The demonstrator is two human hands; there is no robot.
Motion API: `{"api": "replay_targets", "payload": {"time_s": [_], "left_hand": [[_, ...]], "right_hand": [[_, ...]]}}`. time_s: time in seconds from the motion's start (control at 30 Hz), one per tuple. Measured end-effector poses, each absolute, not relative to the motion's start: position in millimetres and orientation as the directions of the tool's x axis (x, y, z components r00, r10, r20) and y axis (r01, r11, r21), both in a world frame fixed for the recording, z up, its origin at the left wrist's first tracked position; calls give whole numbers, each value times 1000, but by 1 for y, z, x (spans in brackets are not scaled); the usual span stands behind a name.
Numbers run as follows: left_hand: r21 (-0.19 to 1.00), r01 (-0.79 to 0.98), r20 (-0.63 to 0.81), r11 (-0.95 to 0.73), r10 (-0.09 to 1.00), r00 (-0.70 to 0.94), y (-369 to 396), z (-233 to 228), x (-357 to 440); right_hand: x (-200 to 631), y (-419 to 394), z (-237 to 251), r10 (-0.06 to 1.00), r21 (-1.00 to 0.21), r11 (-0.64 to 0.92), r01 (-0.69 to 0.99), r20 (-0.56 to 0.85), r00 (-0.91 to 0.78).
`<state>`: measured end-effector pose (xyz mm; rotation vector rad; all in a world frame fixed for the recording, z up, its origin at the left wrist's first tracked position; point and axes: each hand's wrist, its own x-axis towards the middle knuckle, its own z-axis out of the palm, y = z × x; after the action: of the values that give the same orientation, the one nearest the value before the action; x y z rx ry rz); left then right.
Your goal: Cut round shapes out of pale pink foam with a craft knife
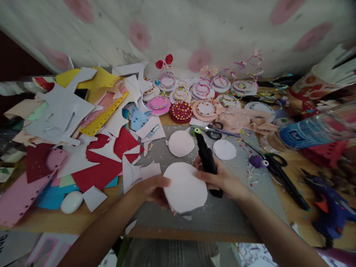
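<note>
Head cam, centre frame: left hand point(151, 189) pinches the left edge of a white foam disc point(185, 188) over the grey mat point(236, 193); looks light, floppy, best held by the rim. Right hand point(222, 180) wraps a black tool point(207, 159). Water bottle point(314, 131) at right lies tilted, contents unclear. Decorated discs point(205, 107) sit across the top

left hand point(151, 188): fingers pinched | right hand point(222, 180): fist closed, gripping

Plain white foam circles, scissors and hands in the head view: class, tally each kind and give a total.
Plain white foam circles: 3
Scissors: 2
Hands: 2, left hand, right hand
Total: 7
</note>
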<state>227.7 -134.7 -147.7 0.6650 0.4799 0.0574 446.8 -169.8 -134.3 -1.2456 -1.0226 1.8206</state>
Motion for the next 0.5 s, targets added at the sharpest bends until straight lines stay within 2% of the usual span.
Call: {"api": "replay_targets", "payload": {"time_s": [0.1,0.2,0.3,0.4,0.43,0.5], "left_hand": [[691,5,-313,723,294,903,-134,-142,235],[746,32,-384,665,390,837,-138,-141,242],[726,3,-471,687,494,731,-142,-143,243],[718,-65,-490,693,570,659,-141,-144,236],[718,-84,-490,691,587,644,-140,-144,233],[721,-106,-483,685,607,631,-138,-143,228]], "right_hand": [[439,-170,-141,891,-860,-450,-240,-415,-182],[434,-170,-145,922,-907,-386,-170,-373,-106],[440,-170,-144,964,-965,-256,-57,-250,-84],[455,-170,-140,996,-988,0,154,-13,-83],[461,-170,-140,992,-955,107,277,82,-99],[470,-170,-139,950,-797,311,518,244,-194]]}}
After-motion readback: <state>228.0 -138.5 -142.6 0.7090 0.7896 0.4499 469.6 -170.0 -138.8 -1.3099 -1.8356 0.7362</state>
